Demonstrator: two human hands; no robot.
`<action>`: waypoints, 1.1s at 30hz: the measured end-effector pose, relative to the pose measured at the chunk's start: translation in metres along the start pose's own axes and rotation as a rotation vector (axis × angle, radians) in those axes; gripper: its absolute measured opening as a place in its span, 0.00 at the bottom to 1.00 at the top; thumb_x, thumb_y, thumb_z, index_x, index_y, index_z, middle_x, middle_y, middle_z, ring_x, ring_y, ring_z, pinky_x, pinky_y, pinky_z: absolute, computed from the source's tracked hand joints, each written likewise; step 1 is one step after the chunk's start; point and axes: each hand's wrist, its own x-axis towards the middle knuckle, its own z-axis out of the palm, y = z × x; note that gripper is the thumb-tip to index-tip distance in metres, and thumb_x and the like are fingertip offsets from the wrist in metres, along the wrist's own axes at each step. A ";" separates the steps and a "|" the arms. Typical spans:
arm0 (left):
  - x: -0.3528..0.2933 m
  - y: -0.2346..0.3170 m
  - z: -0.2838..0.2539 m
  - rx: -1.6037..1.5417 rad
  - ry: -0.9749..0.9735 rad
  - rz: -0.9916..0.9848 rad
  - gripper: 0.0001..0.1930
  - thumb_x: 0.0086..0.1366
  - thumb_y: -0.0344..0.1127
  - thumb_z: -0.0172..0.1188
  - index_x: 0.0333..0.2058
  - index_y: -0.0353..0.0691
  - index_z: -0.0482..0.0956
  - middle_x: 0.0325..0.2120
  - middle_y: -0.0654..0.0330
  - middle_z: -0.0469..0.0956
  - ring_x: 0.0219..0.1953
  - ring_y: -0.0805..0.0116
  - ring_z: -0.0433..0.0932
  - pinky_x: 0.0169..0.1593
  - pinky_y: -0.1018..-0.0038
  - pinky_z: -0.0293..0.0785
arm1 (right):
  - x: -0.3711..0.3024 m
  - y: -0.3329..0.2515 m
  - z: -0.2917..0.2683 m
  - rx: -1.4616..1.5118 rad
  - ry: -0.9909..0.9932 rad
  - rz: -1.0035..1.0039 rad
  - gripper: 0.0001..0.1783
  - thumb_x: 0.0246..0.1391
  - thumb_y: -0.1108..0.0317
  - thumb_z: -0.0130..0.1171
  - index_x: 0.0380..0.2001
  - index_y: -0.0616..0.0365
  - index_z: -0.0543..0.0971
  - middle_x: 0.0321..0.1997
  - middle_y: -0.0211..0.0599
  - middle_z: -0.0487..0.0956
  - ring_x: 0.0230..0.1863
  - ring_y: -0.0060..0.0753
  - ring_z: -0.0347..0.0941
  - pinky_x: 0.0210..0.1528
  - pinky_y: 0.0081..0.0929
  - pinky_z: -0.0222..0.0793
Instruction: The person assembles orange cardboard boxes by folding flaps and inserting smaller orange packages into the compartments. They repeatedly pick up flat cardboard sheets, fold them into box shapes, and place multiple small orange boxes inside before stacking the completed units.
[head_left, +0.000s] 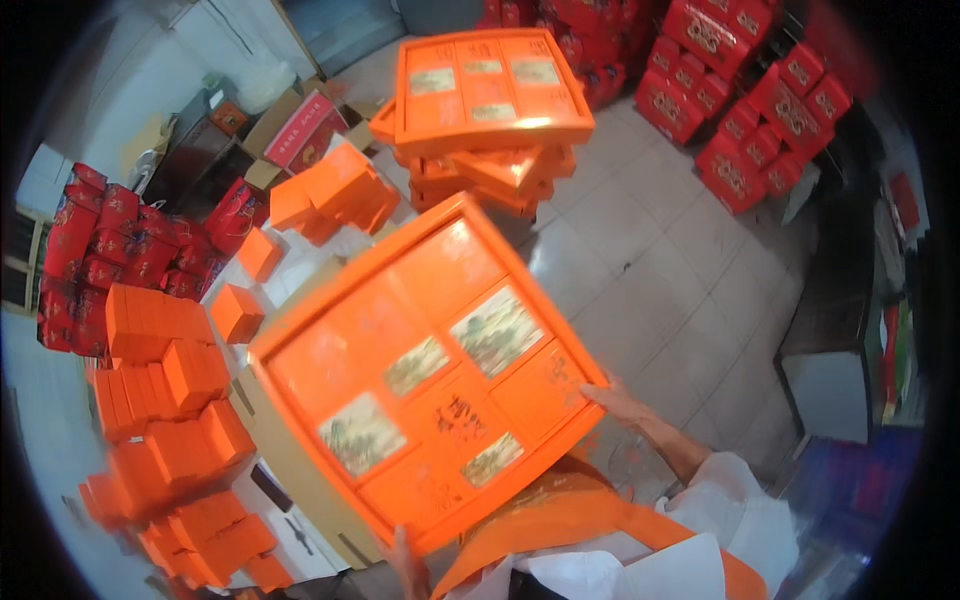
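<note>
The left hand (403,555) and right hand (615,402) grip the near corners of an orange tray (516,486) between them, filled with fitted panelled boxes (550,385); beyond the hands, a similar filled tray (480,138) tops a stack (490,182).

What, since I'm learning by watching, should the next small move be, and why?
Perhaps ease the large orange box toward the stack beyond it: the left hand and right hand hold its edges, and a similar box tops that stack.
</note>
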 end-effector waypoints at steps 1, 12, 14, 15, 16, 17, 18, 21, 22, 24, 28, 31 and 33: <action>0.015 0.002 0.029 0.002 -0.013 -0.042 0.35 0.57 0.31 0.53 0.60 0.36 0.46 0.55 0.51 0.56 0.52 0.61 0.63 0.53 0.68 0.63 | 0.005 -0.021 -0.021 0.036 0.046 -0.038 0.37 0.49 0.60 0.59 0.58 0.61 0.56 0.53 0.38 0.66 0.54 0.31 0.62 0.56 0.29 0.57; 0.233 0.095 0.381 -0.202 -0.443 0.243 0.26 0.58 0.33 0.55 0.55 0.35 0.59 0.47 0.57 0.67 0.47 0.68 0.69 0.49 0.73 0.67 | 0.195 -0.310 -0.156 -0.124 0.235 -0.385 0.25 0.47 0.50 0.57 0.48 0.46 0.67 0.31 0.23 0.71 0.27 0.18 0.66 0.18 0.15 0.58; 0.262 0.113 0.433 -0.192 -0.462 0.255 0.30 0.57 0.36 0.57 0.56 0.36 0.57 0.50 0.56 0.66 0.49 0.66 0.68 0.51 0.72 0.64 | 0.234 -0.356 -0.177 -0.109 0.207 -0.447 0.19 0.48 0.50 0.56 0.42 0.43 0.70 0.25 0.19 0.69 0.17 0.17 0.61 0.17 0.17 0.54; 0.275 0.119 0.458 -0.177 -0.458 0.231 0.31 0.57 0.38 0.57 0.57 0.37 0.55 0.52 0.56 0.64 0.51 0.66 0.66 0.53 0.70 0.63 | 0.257 -0.373 -0.197 -0.056 0.195 -0.405 0.18 0.49 0.50 0.55 0.41 0.43 0.70 0.24 0.19 0.68 0.16 0.16 0.60 0.16 0.20 0.54; 0.305 0.117 0.470 -0.134 -0.466 0.249 0.33 0.58 0.39 0.55 0.59 0.38 0.52 0.54 0.55 0.61 0.54 0.65 0.63 0.56 0.69 0.59 | 0.274 -0.387 -0.184 -0.064 0.217 -0.410 0.14 0.50 0.50 0.54 0.33 0.45 0.71 0.26 0.21 0.69 0.21 0.19 0.61 0.28 0.29 0.62; 0.330 0.107 0.485 -0.097 -0.500 0.253 0.34 0.59 0.41 0.54 0.60 0.39 0.48 0.57 0.54 0.57 0.57 0.64 0.59 0.58 0.67 0.56 | 0.295 -0.390 -0.184 0.035 0.239 -0.485 0.17 0.50 0.49 0.54 0.39 0.45 0.71 0.30 0.24 0.70 0.25 0.23 0.64 0.29 0.30 0.65; 0.334 0.103 0.498 -0.031 -0.511 0.220 0.35 0.59 0.41 0.53 0.61 0.40 0.46 0.58 0.55 0.55 0.58 0.64 0.57 0.59 0.66 0.54 | 0.311 -0.389 -0.191 0.134 0.275 -0.561 0.21 0.50 0.49 0.53 0.44 0.46 0.70 0.34 0.27 0.72 0.29 0.26 0.67 0.30 0.31 0.68; 0.333 0.078 0.529 0.094 -0.567 0.114 0.35 0.61 0.42 0.49 0.62 0.40 0.42 0.61 0.55 0.48 0.61 0.64 0.50 0.61 0.65 0.49 | 0.351 -0.355 -0.219 -0.076 0.392 -0.406 0.25 0.53 0.53 0.51 0.52 0.50 0.65 0.49 0.32 0.68 0.48 0.36 0.63 0.46 0.45 0.64; 0.332 0.071 0.533 0.083 -0.607 0.077 0.35 0.62 0.42 0.48 0.62 0.40 0.41 0.62 0.55 0.46 0.62 0.63 0.49 0.61 0.65 0.49 | 0.359 -0.345 -0.229 -0.135 0.432 -0.308 0.26 0.53 0.54 0.51 0.53 0.50 0.63 0.52 0.32 0.66 0.52 0.37 0.62 0.48 0.47 0.63; 0.331 0.062 0.520 0.114 -0.617 0.044 0.34 0.62 0.42 0.47 0.61 0.40 0.42 0.60 0.55 0.49 0.61 0.64 0.51 0.60 0.66 0.51 | 0.365 -0.319 -0.211 -0.116 0.440 -0.334 0.31 0.54 0.55 0.50 0.59 0.49 0.55 0.64 0.34 0.52 0.60 0.38 0.53 0.54 0.48 0.54; 0.314 0.045 0.476 0.201 -0.560 0.100 0.29 0.62 0.43 0.48 0.59 0.39 0.52 0.46 0.62 0.63 0.46 0.72 0.62 0.49 0.74 0.59 | 0.356 -0.265 -0.202 0.014 0.428 -0.522 0.25 0.56 0.59 0.49 0.55 0.53 0.60 0.55 0.36 0.64 0.55 0.34 0.61 0.52 0.36 0.59; 0.260 0.010 0.406 0.200 -0.505 0.038 0.26 0.62 0.42 0.50 0.56 0.36 0.59 0.43 0.63 0.68 0.46 0.74 0.65 0.50 0.76 0.61 | 0.293 -0.192 -0.174 0.104 0.465 -0.583 0.15 0.56 0.59 0.51 0.43 0.54 0.69 0.41 0.31 0.73 0.42 0.23 0.68 0.43 0.26 0.64; 0.237 -0.052 0.314 0.415 -0.313 0.226 0.23 0.59 0.39 0.52 0.51 0.34 0.64 0.49 0.49 0.67 0.54 0.58 0.65 0.57 0.68 0.59 | 0.261 -0.127 -0.120 0.024 0.356 -0.394 0.11 0.56 0.58 0.50 0.34 0.53 0.70 0.28 0.24 0.71 0.30 0.16 0.66 0.32 0.18 0.63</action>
